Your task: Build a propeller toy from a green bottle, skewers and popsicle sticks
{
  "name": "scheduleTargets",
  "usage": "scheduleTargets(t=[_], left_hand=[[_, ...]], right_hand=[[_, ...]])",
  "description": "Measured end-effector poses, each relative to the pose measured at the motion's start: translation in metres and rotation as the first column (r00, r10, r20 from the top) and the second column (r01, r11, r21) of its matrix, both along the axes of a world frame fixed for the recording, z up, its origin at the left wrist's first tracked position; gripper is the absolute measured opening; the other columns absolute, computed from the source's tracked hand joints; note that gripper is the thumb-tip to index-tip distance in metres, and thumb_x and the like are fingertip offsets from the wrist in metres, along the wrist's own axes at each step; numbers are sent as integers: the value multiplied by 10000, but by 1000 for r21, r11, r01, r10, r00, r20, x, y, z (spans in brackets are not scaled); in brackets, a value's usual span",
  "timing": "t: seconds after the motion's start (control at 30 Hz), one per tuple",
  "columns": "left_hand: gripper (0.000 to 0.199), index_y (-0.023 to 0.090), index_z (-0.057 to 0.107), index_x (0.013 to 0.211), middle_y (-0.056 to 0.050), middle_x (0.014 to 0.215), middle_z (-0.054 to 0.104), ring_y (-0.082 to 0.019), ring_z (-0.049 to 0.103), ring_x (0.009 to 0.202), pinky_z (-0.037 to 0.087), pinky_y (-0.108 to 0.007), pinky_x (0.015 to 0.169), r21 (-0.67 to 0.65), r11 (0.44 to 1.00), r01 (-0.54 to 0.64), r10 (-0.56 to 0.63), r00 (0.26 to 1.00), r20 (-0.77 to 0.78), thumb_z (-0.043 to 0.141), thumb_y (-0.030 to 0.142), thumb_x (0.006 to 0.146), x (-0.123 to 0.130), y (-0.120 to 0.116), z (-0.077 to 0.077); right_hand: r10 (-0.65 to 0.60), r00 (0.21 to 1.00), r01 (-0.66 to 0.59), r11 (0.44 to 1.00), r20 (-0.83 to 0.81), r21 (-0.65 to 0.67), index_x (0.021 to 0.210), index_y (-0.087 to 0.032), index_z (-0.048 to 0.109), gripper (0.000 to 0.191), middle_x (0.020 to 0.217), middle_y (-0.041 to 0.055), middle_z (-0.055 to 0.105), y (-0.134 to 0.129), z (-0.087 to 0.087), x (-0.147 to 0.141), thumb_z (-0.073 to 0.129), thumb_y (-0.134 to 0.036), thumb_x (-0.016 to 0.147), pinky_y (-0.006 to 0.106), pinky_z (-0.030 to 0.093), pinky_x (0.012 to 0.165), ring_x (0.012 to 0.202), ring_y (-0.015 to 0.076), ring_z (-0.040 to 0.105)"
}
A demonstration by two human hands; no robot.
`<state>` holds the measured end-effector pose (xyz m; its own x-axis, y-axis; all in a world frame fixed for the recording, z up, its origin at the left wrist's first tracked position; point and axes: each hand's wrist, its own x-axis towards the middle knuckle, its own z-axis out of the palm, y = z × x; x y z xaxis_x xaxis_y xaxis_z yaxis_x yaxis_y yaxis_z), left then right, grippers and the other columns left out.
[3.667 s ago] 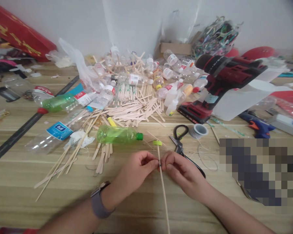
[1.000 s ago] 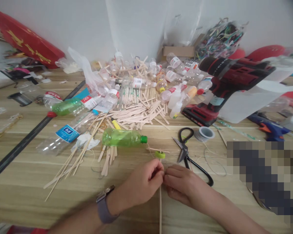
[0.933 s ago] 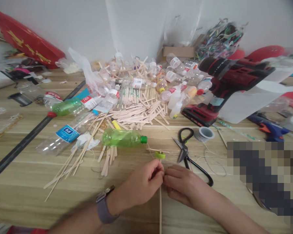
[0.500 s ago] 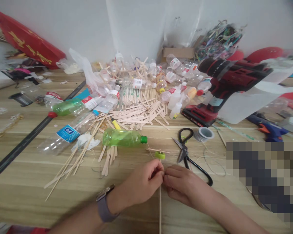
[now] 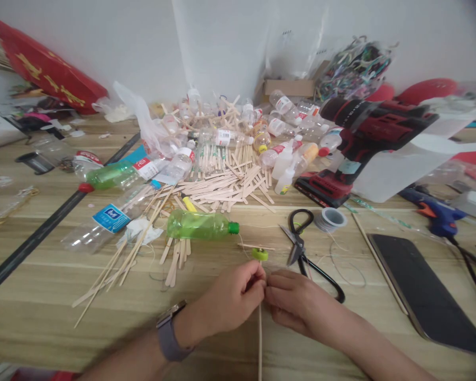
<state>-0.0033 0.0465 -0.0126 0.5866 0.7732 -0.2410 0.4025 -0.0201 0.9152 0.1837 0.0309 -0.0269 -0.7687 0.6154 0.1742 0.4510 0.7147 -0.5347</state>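
Note:
Wearing a watch [image 5: 172, 330], my left hand [image 5: 238, 293] is closed in a pinch around a thin wooden stick [image 5: 260, 344] that runs down toward the table's near edge. My right hand [image 5: 297, 299] presses against it from the other side, fingers curled together; what they pinch is hidden. Just above the fingertips, a green ring-like piece [image 5: 260, 254] sits on the stick, with a small crosswise stick [image 5: 257, 246] over it. Thin string lies around this spot. Beyond it, a green plastic bottle [image 5: 198, 225] lies on its side, and black-handled scissors [image 5: 297, 246] rest to the right.
Loose craft sticks [image 5: 230, 185] and clear bottles are heaped at the back. A red-black cordless drill [image 5: 365, 143] stands right of them. A spool [image 5: 330, 219], a phone [image 5: 424, 291] and a blue glue gun [image 5: 440, 211] lie at right; a dark bar [image 5: 35, 241] crosses the left.
Both hands keep almost the same pose at the stick. At the right, the pixelated patch is gone and the phone shows there.

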Motion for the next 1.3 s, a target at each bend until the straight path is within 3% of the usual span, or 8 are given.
scheduleTargets(t=[0.87,1.03,1.13,1.23,1.3], left_hand=[[103,213,436,772,87,546,393,-92,376,489,267,-240,495,-80,997,-15,16,1000,12,431,172,867,1,-1,3],[100,200,456,763,68,617,416,-94,369,553,288,-237,526,-61,998,-31,36,996,87,457,167,858,-2,-1,3],[116,193,481,809,56,660,426,-97,379,578,302,-238,533,-126,992,-3,32,972,233,480,271,894,-6,-3,4],[219,197,486,877,60,666,421,-102,401,584,331,-238,539,-190,975,-118,179,920,348,503,415,896,-7,-5,0],[299,202,474,829,74,601,396,-100,394,537,327,-235,510,-199,940,-276,322,912,256,474,493,900,-5,-4,-5]], right_hand=[[-16,1000,16,1000,-8,-17,726,-203,492,208,731,40,567,1,0,-1,396,-116,889,253,410,591,668,163,527],[-45,998,50,990,-46,135,733,-199,523,250,688,30,565,-1,-4,-1,379,-140,928,259,400,570,623,159,519],[-71,989,103,960,-132,260,818,-191,576,223,714,42,606,-5,-2,-1,398,-148,945,265,425,587,634,162,544],[-119,962,192,935,-245,299,931,-197,585,159,863,67,678,-8,3,0,444,-125,941,261,476,654,727,160,611],[-151,940,242,928,-306,284,955,-204,572,145,919,72,692,-9,4,-1,466,-108,934,249,500,685,776,156,638]])
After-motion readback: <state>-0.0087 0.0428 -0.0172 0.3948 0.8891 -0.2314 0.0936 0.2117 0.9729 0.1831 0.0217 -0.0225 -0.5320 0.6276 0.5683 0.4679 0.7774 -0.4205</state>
